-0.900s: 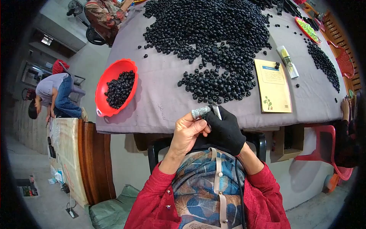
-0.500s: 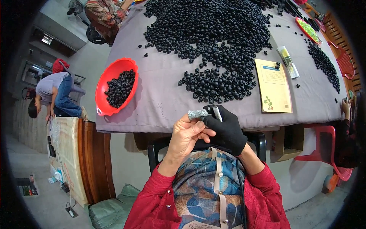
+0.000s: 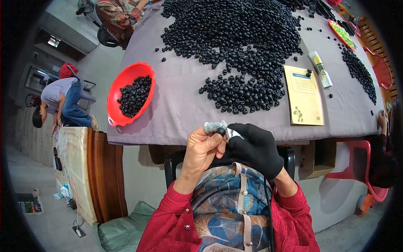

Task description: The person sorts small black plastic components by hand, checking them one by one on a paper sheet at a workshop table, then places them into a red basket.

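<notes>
**Bead held at the table's near edge**

A small black bead (image 3: 221, 131) sits pinched between the bare left hand (image 3: 204, 150) and gloved right hand (image 3: 254, 148); its axis cannot be told. A grey-wrapped fingertip (image 3: 213, 126) covers it. Beyond lies the bead pile (image 3: 239, 50) on the grey table (image 3: 176, 109).

1. Soft, even daylight fills the scene; nothing is harshly lit.
2. The grey tablecloth (image 3: 184, 105) is the brightest area, with no glare on it.
3. Shadows are faint: a dim band lies under the table edge.
4. The black glove on the right hand (image 3: 256, 149) shows almost no surface detail.
5. A black circular vignette frames the view.
6. Straight edges bow strongly toward the rim, and things there look squeezed and softer.
7. The centre is sharp, without motion blur.
</notes>
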Demonstrator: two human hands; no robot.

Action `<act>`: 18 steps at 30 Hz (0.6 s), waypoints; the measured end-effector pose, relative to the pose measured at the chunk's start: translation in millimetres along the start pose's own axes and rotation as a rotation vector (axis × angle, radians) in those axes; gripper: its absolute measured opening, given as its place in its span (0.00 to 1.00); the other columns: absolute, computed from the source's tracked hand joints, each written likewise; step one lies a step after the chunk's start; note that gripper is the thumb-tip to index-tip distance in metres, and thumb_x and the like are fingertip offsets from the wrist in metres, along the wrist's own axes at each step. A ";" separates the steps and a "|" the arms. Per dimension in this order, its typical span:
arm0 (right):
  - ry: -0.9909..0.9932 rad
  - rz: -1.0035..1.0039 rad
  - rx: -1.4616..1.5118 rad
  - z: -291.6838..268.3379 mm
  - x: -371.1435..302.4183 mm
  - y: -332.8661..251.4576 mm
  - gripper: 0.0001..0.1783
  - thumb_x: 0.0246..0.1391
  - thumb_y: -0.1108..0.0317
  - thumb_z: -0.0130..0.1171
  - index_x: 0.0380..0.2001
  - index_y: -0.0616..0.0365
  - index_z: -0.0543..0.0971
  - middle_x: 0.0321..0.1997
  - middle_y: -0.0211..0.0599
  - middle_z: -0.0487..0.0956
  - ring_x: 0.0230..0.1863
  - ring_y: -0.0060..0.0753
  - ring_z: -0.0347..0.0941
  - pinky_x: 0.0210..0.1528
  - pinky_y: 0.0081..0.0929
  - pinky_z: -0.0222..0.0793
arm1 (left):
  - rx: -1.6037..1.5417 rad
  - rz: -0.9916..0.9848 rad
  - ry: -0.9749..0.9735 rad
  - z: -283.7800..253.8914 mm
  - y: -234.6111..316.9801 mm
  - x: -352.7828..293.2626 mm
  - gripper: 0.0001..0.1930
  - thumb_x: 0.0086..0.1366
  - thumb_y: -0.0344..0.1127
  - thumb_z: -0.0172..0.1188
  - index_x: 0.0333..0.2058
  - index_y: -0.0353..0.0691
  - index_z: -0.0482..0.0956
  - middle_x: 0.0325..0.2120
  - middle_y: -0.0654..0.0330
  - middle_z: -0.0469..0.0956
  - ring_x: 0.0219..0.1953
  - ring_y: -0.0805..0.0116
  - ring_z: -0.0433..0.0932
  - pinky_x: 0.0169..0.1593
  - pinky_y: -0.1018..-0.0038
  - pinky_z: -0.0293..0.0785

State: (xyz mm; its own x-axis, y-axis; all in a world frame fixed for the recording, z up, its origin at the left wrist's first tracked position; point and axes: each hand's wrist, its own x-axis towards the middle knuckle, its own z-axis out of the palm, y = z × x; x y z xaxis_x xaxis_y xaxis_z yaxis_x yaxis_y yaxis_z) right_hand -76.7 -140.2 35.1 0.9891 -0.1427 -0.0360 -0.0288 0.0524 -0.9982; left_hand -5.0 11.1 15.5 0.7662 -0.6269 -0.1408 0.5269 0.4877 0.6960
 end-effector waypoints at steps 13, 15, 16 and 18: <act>0.021 -0.179 -0.388 6.3 -3.5 -7.3 0.16 0.45 0.67 0.58 0.40 0.55 0.75 0.25 0.39 0.74 0.25 0.34 0.72 0.28 0.25 0.67 | -0.018 -0.026 -0.013 4.1 0.6 -2.8 0.10 0.58 0.27 0.53 0.39 0.36 0.74 0.19 0.61 0.75 0.17 0.78 0.71 0.17 0.85 0.64; 0.023 -0.187 -0.371 6.5 -3.7 -6.6 0.15 0.45 0.67 0.58 0.40 0.54 0.75 0.25 0.39 0.74 0.25 0.34 0.73 0.28 0.25 0.67 | -0.028 -0.017 -0.027 2.7 -0.6 -2.6 0.10 0.58 0.27 0.53 0.40 0.36 0.74 0.20 0.61 0.75 0.17 0.78 0.71 0.17 0.85 0.63; 0.028 -0.188 -0.349 7.1 -3.7 -6.8 0.15 0.45 0.67 0.58 0.40 0.54 0.75 0.25 0.39 0.74 0.25 0.35 0.73 0.28 0.25 0.67 | -0.028 -0.018 -0.027 2.9 -0.7 -2.5 0.10 0.58 0.27 0.53 0.40 0.36 0.74 0.20 0.61 0.75 0.17 0.78 0.71 0.17 0.85 0.63; 0.031 -0.189 -0.327 7.4 -3.8 -5.7 0.15 0.45 0.67 0.58 0.40 0.54 0.75 0.26 0.39 0.74 0.25 0.36 0.73 0.28 0.26 0.67 | -0.020 -0.021 -0.019 3.4 -0.4 -2.5 0.10 0.58 0.28 0.53 0.40 0.36 0.74 0.20 0.61 0.75 0.17 0.78 0.71 0.18 0.85 0.63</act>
State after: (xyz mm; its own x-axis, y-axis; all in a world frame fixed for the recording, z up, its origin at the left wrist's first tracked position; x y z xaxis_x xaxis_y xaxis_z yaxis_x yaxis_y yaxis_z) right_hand -79.3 -132.6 41.2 0.9766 -0.1501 0.1540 0.1043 -0.2957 -0.9496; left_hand -8.3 10.4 18.0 0.7481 -0.6483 -0.1414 0.5500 0.4867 0.6787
